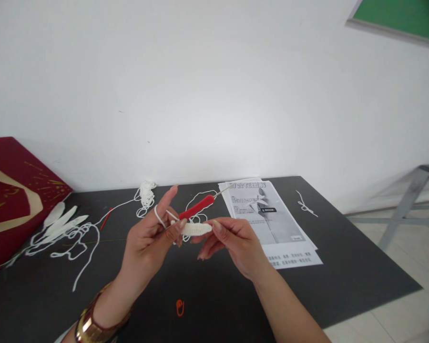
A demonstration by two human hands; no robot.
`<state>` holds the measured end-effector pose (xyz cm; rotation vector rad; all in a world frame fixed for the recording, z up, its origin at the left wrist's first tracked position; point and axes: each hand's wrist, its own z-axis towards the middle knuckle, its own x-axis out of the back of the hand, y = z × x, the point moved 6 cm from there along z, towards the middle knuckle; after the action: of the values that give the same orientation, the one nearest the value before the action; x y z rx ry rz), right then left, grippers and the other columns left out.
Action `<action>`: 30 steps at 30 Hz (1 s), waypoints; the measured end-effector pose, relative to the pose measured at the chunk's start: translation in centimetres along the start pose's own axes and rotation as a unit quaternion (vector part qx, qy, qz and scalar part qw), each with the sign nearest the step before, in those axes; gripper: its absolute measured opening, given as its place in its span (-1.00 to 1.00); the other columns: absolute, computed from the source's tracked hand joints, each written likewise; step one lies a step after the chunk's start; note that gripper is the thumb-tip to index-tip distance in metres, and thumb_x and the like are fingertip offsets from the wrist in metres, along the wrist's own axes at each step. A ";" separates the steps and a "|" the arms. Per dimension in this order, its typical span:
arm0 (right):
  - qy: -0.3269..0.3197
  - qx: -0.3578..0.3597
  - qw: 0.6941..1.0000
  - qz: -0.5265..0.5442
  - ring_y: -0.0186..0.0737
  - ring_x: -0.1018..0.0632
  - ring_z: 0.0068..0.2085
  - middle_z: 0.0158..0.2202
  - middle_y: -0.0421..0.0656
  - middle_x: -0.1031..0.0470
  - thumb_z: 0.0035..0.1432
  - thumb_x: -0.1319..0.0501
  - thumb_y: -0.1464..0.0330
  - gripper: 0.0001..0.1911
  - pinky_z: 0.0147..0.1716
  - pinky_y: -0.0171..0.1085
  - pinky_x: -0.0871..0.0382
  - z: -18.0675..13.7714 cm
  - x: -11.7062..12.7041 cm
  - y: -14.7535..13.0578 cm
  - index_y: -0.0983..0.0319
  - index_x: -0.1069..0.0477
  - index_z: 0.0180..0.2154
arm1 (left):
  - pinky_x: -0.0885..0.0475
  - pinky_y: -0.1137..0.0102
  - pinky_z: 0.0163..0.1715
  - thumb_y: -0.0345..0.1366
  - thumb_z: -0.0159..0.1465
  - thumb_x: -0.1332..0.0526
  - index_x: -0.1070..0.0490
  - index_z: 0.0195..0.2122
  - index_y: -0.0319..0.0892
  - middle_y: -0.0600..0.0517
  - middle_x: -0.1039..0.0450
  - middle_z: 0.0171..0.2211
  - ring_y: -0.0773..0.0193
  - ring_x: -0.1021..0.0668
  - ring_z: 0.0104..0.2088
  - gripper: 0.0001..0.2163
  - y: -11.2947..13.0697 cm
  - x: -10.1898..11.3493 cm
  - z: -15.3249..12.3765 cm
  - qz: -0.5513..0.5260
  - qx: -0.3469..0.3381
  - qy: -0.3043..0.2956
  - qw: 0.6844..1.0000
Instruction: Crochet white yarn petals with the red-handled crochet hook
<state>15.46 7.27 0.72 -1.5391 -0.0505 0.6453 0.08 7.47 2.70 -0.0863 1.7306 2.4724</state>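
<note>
Between my two hands is a small white crocheted petal (197,229), stretched out level above the table. My left hand (153,238) pinches its left end between thumb and fingers, with the index finger raised and white yarn (158,218) looped round it. The thumb and index finger of my right hand (236,238) close on the petal's right tip; its other fingers curl below. Just behind the petal a crochet hook with a red handle (200,206) points up to the right. Its lower end is hidden at my left fingers, so I cannot tell whether they hold it.
Several white petals (62,221) with trailing yarn lie at left beside a dark red bag (17,190). A yarn bundle (148,193) sits by the wall. Printed sheets (286,224) lie at right, a short yarn piece (305,206) beyond. An orange stitch marker (179,307) is in front.
</note>
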 end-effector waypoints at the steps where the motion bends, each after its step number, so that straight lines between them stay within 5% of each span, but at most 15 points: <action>1: 0.000 0.002 1.000 0.000 -0.33 -0.62 -0.48 -0.34 -0.05 -0.63 0.27 -0.16 0.22 -0.70 -0.46 -0.39 -0.50 0.0 0.0 0.0 0.30 -0.53 -0.23 | -0.37 0.49 -0.54 -0.44 0.24 -0.24 -0.27 0.20 0.11 0.18 -0.35 -0.52 0.43 -0.42 -0.55 -0.48 0.0 0.0 0.0 -0.001 -0.002 -0.001 1.000; 25: 0.046 0.001 0.998 -0.051 -0.38 -0.60 -0.53 -0.38 -0.13 -0.63 0.15 -0.28 0.24 -0.77 -0.49 -0.41 -0.50 -0.2 0.5 -0.5 0.25 -0.56 -0.24 | -0.38 0.48 -0.53 -0.46 0.25 -0.22 -0.25 0.22 0.12 0.18 -0.35 -0.51 0.43 -0.43 -0.55 -0.47 0.3 0.1 -0.1 0.022 -0.032 0.000 0.999; 30: 0.061 -0.011 0.997 -0.036 -0.38 -0.60 -0.54 -0.52 -0.20 -0.59 0.08 -0.33 0.29 -0.81 -0.49 -0.43 -0.51 -0.1 0.5 -0.3 0.25 -0.57 -0.27 | -0.39 0.48 -0.51 -0.46 0.26 -0.21 -0.23 0.22 0.13 0.19 -0.35 -0.50 0.43 -0.43 -0.55 -0.46 0.3 0.1 -0.2 0.038 -0.033 -0.006 0.999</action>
<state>16.05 7.38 0.85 -1.5878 -0.0217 0.4940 -0.10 7.20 2.85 -0.0129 1.6776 2.5781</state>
